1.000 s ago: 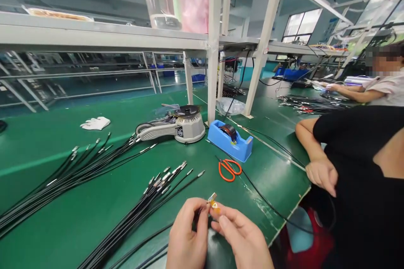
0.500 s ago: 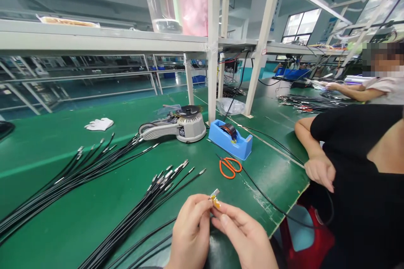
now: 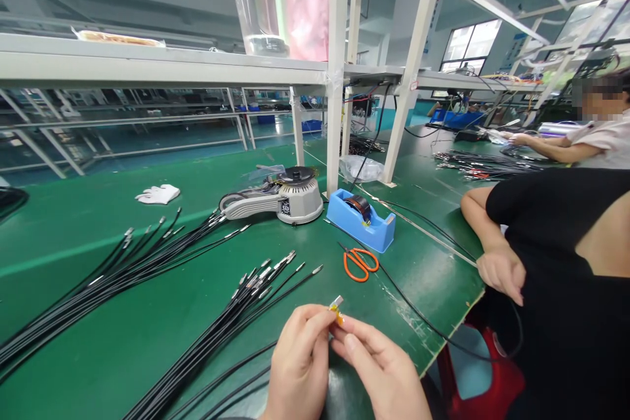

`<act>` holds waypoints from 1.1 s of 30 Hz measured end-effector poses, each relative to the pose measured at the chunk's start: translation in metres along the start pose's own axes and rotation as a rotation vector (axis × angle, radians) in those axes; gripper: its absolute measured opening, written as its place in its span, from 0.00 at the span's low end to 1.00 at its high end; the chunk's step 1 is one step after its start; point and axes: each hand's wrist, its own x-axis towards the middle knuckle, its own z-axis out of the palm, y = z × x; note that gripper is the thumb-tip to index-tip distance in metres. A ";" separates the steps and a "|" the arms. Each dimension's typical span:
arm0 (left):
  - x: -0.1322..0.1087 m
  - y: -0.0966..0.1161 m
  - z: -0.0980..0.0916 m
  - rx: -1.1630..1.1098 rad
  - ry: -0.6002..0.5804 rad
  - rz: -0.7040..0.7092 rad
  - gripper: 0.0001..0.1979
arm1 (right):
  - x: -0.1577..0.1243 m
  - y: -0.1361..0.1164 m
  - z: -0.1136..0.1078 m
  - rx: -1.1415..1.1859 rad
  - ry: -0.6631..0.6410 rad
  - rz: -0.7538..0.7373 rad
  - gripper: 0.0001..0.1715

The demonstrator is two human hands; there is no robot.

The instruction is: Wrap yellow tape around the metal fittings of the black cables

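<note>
Between my fingertips is a small silver cable connector (image 3: 337,302) with a piece of amber tape (image 3: 339,318) around or beside it. My left hand (image 3: 301,357) pinches the connector from the left, thumb and forefinger together. My right hand (image 3: 377,361) is closed on the amber tape, its fingertips nearly touching those of the left. Most of the cable behind the connector is hidden by my hands. To the left lies a bundle of black cables (image 3: 216,335) with silver ends. Orange-handled scissors (image 3: 361,265) rest on the green table beyond my hands.
A blue tape dispenser (image 3: 361,220) holds a brown roll, next to a grey round tape machine (image 3: 299,203). Another black cable bundle (image 3: 138,262) and a white glove (image 3: 158,194) lie left. At right sits a person in black (image 3: 566,243), one hand near a cable. Shelf posts (image 3: 335,111) rise behind.
The amber tape sits closer in against the connector, with less of it sticking out. My hands stay nearly in place; the whole view has shifted slightly.
</note>
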 end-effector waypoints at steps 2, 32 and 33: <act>0.001 0.001 0.000 -0.004 0.003 0.002 0.12 | -0.001 0.000 0.003 0.013 0.017 -0.001 0.26; -0.002 -0.002 0.002 0.023 0.012 -0.039 0.12 | 0.000 -0.001 -0.001 -0.023 -0.006 -0.018 0.25; -0.002 -0.002 0.002 0.030 0.014 -0.044 0.13 | 0.000 -0.001 -0.001 -0.024 -0.004 -0.017 0.26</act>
